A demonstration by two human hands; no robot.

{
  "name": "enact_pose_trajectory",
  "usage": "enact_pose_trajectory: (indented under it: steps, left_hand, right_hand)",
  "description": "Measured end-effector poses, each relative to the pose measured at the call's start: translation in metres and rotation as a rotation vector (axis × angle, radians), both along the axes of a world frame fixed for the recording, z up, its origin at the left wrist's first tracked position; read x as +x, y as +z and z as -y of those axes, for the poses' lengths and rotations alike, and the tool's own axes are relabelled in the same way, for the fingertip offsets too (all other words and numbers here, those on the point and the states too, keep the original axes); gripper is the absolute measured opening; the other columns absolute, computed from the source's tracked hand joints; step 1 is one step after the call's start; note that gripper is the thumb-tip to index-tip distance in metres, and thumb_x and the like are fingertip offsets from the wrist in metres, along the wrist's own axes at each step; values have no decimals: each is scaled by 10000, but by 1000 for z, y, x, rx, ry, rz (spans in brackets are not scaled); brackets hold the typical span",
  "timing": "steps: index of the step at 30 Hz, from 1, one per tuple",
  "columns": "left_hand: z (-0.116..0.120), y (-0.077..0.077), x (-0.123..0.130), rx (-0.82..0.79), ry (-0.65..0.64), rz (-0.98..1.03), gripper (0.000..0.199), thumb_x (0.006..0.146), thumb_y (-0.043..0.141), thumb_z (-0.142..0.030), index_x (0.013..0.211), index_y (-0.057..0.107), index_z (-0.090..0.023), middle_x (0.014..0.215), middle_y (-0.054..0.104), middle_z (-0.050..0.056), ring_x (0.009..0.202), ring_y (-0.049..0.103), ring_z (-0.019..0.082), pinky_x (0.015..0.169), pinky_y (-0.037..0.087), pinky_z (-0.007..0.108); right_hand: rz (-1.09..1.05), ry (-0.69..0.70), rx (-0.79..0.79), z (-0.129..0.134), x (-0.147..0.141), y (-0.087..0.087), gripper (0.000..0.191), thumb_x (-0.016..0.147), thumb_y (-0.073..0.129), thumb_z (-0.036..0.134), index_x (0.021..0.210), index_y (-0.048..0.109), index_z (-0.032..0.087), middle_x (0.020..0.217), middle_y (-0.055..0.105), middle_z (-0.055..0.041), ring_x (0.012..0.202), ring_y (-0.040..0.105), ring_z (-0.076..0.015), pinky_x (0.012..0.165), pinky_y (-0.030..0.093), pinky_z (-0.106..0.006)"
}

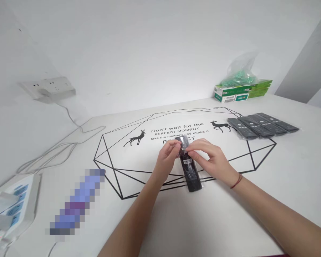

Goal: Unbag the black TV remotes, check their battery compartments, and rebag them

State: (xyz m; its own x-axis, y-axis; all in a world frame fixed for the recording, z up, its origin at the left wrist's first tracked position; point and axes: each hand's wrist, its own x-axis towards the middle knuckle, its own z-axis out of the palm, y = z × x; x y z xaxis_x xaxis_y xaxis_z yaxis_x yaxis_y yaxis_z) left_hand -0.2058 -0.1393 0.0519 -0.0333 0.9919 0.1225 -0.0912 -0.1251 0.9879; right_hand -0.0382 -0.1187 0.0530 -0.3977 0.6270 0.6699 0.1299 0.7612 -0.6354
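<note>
A black remote control [192, 176] in a clear plastic sleeve lies in front of me, a small white label on its upward side. At its far end, my left hand [168, 157] is closed, with thumb and fingers pinching the sleeve and remote from the left. My right hand [211, 157] pinches the sleeve at the same end from the right, a thin dark red cord round its wrist. The fingertips partly cover the far end of the remote.
Several bagged remotes [264, 125] lie in a row at right. Green-and-white boxes [231, 93] with a clear plastic bag [242, 67] on top stand against the wall. At left are a power strip [29, 203], loose cables [56, 151], a blurred-out object [77, 203] and a wall socket [50, 89].
</note>
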Motion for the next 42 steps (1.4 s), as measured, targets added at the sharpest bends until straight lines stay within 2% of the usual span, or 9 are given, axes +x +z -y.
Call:
enact_pose_trajectory:
  steps: [3,6,9,12,17,25,29,35,42]
  left_hand:
    - [0,-1,1,-5,5,16,215,811,606,-399,896,552,-208,700,512,-38,683,471,95,697,412,253]
    - [1,-1,3,-14,8,40,202,811,608,-385,887,536,-212,681,509,-46,660,471,89,687,411,246]
    - [1,-2,4,-16,-19,30,198,811,610,-383,889,545,-213,689,522,-41,657,478,91,679,417,243]
    - [2,-3,5,-19,-39,26,195,823,598,-378,919,550,-215,717,561,-25,684,504,101,690,430,253]
    - [0,-5,4,-21,-71,46,246,845,565,-364,1054,563,-233,822,627,8,771,557,126,752,457,285]
    - [0,-5,5,-35,-6,-29,234,836,559,-344,1024,628,-223,759,579,0,734,532,119,726,478,271]
    - [0,-5,6,-34,29,-35,209,827,562,-333,969,656,-212,809,588,9,739,532,114,721,497,271]
    - [1,-3,7,-28,46,-74,223,830,562,-332,992,664,-218,832,600,19,756,538,121,710,497,262]
    - [0,-3,6,-42,104,-36,223,818,568,-316,993,664,-217,826,592,14,767,540,123,717,495,267]
  right_hand:
    - [-52,-17,-51,2,-1,-1,264,873,540,195,1126,531,271,956,680,-30,959,608,-199,889,458,-401]
    - [-39,-110,-82,2,-2,-3,339,799,586,175,1104,461,254,983,633,-46,935,596,-212,827,465,-390]
    - [89,-188,-51,-1,-3,-3,323,741,661,231,1010,483,236,973,584,-53,882,561,-217,754,462,-361]
    - [122,-207,-6,-3,-3,-2,239,782,651,276,957,496,230,913,574,-41,855,541,-209,737,453,-345]
    - [80,-171,36,-2,-3,0,105,837,549,172,915,513,232,888,582,-35,861,538,-197,745,443,-331]
    - [24,-215,-54,-1,-5,-2,47,820,552,184,834,538,227,834,601,-31,814,541,-189,700,431,-318]
    - [13,-217,-110,0,-5,0,117,784,520,119,732,517,223,750,582,-11,752,530,-172,683,424,-308]
    - [-2,-181,-148,2,-6,2,41,820,565,208,782,560,221,771,590,-17,762,535,-173,688,432,-306]
    - [24,-208,-189,-2,-2,5,118,832,524,197,717,550,210,723,571,-9,705,521,-161,660,426,-297]
